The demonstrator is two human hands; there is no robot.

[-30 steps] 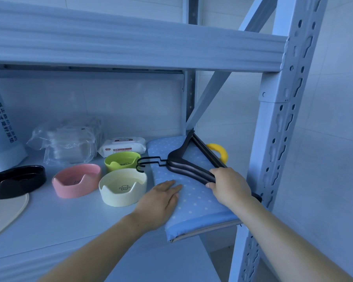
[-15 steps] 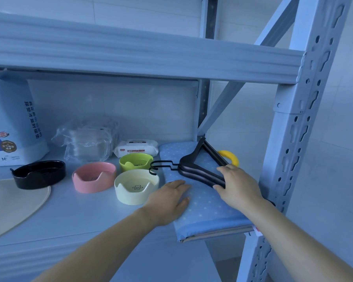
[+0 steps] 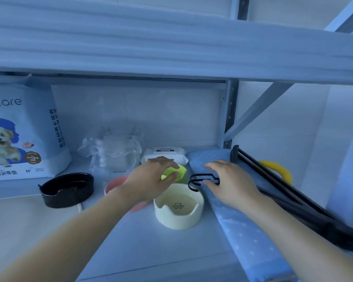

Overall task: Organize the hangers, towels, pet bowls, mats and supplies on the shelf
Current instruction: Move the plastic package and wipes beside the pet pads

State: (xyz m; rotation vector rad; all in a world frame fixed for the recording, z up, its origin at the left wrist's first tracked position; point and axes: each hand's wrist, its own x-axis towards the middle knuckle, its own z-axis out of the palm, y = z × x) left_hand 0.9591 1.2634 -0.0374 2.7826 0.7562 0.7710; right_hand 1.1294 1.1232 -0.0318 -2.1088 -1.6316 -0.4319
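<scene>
Near the middle of the frame the left hand [image 3: 151,180] curls its fingers over the green bowl [image 3: 176,173], seemingly gripping its rim, with the pink bowl [image 3: 115,184] partly hidden beneath the wrist. The right hand [image 3: 230,184] hovers with fingers spread and empty, just touching the hooks of the black hangers [image 3: 283,192] that lie on the blue dotted mat [image 3: 243,231] at the right. A cream paw-print bowl [image 3: 178,210] sits below centre on the shelf [image 3: 141,247], a black bowl [image 3: 67,189] at left.

green bowl [image 3: 176,173]; pink bowl [image 3: 115,184]; black bowl [image 3: 67,189]; cream paw-print bowl [image 3: 178,210]; blue white-dotted mat [image 3: 245,231]
</scene>
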